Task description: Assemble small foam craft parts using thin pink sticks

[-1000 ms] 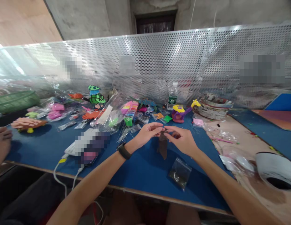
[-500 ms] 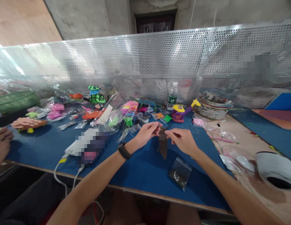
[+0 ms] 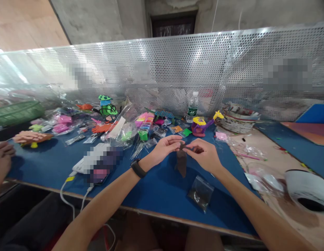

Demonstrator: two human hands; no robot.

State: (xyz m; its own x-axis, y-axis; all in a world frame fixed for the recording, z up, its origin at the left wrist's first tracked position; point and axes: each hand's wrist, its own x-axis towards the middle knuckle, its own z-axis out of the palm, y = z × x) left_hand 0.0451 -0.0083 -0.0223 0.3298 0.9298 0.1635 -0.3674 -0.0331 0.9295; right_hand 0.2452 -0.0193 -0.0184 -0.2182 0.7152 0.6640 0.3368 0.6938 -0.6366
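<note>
A single head-worn camera looks forward and down along both forearms, across a blue table (image 3: 47, 164) to a perforated metal screen (image 3: 162, 69) facing it. The hands (image 3: 188, 151) sit near mid-frame, close to the lens. The wide lens bends the edges, so the far wall and a dark opening, perhaps a window (image 3: 174, 24), read poorly. No second view overlaps.

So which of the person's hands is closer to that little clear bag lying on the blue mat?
The right hand. It sits just above and slightly right of the small clear bag, while the left hand is farther off, up and to the left; both pinch a brown piece.
</note>
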